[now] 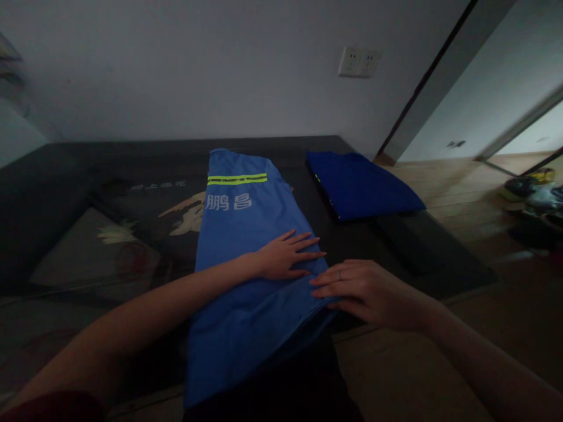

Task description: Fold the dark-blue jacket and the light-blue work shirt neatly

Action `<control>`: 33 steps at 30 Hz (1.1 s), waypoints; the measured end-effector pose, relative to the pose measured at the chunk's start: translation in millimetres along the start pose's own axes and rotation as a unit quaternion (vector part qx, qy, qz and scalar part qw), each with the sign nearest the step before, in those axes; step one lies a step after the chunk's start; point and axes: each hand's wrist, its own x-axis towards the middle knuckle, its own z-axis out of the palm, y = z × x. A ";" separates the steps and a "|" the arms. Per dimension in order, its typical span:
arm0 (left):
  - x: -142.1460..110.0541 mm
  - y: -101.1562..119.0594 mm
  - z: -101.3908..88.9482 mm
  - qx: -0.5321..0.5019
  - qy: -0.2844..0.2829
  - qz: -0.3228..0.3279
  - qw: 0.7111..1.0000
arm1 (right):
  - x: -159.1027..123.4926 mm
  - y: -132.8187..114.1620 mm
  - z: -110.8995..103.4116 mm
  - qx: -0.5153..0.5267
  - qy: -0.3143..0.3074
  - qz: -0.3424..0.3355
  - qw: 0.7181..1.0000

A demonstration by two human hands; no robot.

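A light blue work jacket (246,246) lies folded lengthwise on the dark table, with a yellow-green stripe and white Chinese characters near its far end. Its near end hangs over the table's front edge. Spread flat on the cloth, my left hand (288,256) presses on the middle of the jacket with fingers apart. At the jacket's right edge, my right hand (358,290), with a ring on one finger, holds a raised fold of cloth between fingers and thumb. The thumb's grip is partly hidden.
The dark table (444,258) has printed flowers and a bird on its left part. A folded dark blue garment (365,184) lies at its right rear. Behind stands a wall with a double socket (359,62). Several bags (536,196) sit on the floor at far right.
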 end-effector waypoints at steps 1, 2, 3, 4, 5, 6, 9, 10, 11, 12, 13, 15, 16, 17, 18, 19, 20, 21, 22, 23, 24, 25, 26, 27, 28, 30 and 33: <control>-0.1 -0.1 0.5 0.000 0.001 -0.001 1.000 | 0.1 0.8 0.0 0.006 0.002 -0.002 1.000; -0.2 -0.1 0.6 -0.001 0.002 -0.001 1.000 | -1.3 2.0 1.2 0.016 0.001 -0.005 1.000; -0.2 0.1 0.3 -0.001 0.003 0.000 1.000 | -4.1 3.6 3.4 0.030 -0.002 -0.008 1.000; -0.2 0.3 -0.2 -0.002 0.003 0.001 1.000 | -8.2 5.2 6.7 0.044 -0.005 -0.010 0.999; -0.2 0.7 -0.8 -0.003 0.004 0.002 1.000 | -13.3 6.8 10.9 0.056 -0.008 -0.012 0.998; -0.2 1.0 -1.5 -0.004 0.004 0.003 1.000 | -18.7 8.0 15.6 0.061 -0.011 -0.016 0.998; 0.1 1.6 -2.3 -0.005 0.005 0.004 1.000 | -32.4 8.3 30.9 0.016 -0.030 -0.027 0.999; 0.3 1.7 -2.2 -0.005 0.005 0.003 1.000 | -34.9 7.4 35.4 -0.014 -0.037 -0.031 0.999; 0.3 1.6 -1.8 -0.005 0.005 0.002 1.000 | -36.2 6.4 39.4 -0.046 -0.042 -0.035 0.997; 0.4 1.5 -1.5 -0.005 0.005 0.001 1.000 | -36.7 5.4 42.5 -0.073 -0.045 -0.040 0.996; 0.4 1.4 -1.2 -0.006 0.004 -0.001 1.000 | -36.8 4.7 44.9 -0.093 -0.046 -0.046 0.994; 0.2 1.2 -0.9 -0.006 0.003 -0.003 1.000 | -37.1 4.6 47.5 -0.116 -0.048 -0.060 0.990; 0.0 1.2 -1.0 -0.007 0.004 -0.003 1.000 | -37.9 5.3 47.9 -0.125 -0.049 -0.064 0.989; -0.1 1.2 -1.2 -0.008 0.006 -0.003 1.000 | -39.2 6.2 47.9 -0.134 -0.050 -0.066 0.987; -0.1 1.2 -1.3 -0.009 0.007 -0.003 1.000 | -40.7 7.4 47.8 -0.147 -0.049 -0.068 0.986; -0.1 1.2 -1.4 -0.009 0.007 -0.002 1.000 | -42.0 8.5 47.6 -0.162 -0.045 -0.071 0.983; 0.0 1.2 -1.4 -0.010 0.007 -0.001 1.000 | -42.7 9.5 47.4 -0.180 -0.043 -0.079 0.980; 0.1 1.1 -1.3 -0.010 0.007 0.000 1.000 | -42.3 10.3 47.2 -0.197 -0.039 -0.090 0.976; 0.3 1.0 -1.1 -0.011 0.007 0.000 1.000 | -40.9 10.9 47.1 -0.210 -0.034 -0.105 0.971; 0.5 1.0 -0.9 -0.012 0.007 0.000 1.000 | -38.3 11.3 46.9 -0.219 -0.028 -0.120 0.968; 0.6 1.0 -0.7 -0.013 0.008 -0.001 1.000 | -34.9 11.6 46.8 -0.220 -0.022 -0.135 0.966; 0.7 1.1 -0.5 -0.013 0.010 -0.002 1.000 | -31.1 12.0 46.6 -0.217 -0.016 -0.147 0.965; 0.7 1.2 -0.5 -0.014 0.012 -0.003 1.000 | -27.4 12.4 46.4 -0.211 -0.011 -0.157 0.965; 0.6 1.4 -0.6 -0.014 0.013 -0.003 1.000 | -24.3 13.2 46.3 -0.205 -0.007 -0.163 0.965; 0.4 1.6 -0.8 -0.015 0.013 -0.003 1.000 | -22.1 14.2 46.2 -0.202 -0.006 -0.167 0.965; -0.2 1.9 -1.5 -0.016 0.015 -0.002 1.000 | -20.9 17.0 46.4 -0.201 0.001 -0.173 0.964; -1.4 1.9 -2.7 -0.021 0.021 0.002 1.000 | -24.6 22.0 47.6 -0.206 0.028 -0.181 0.961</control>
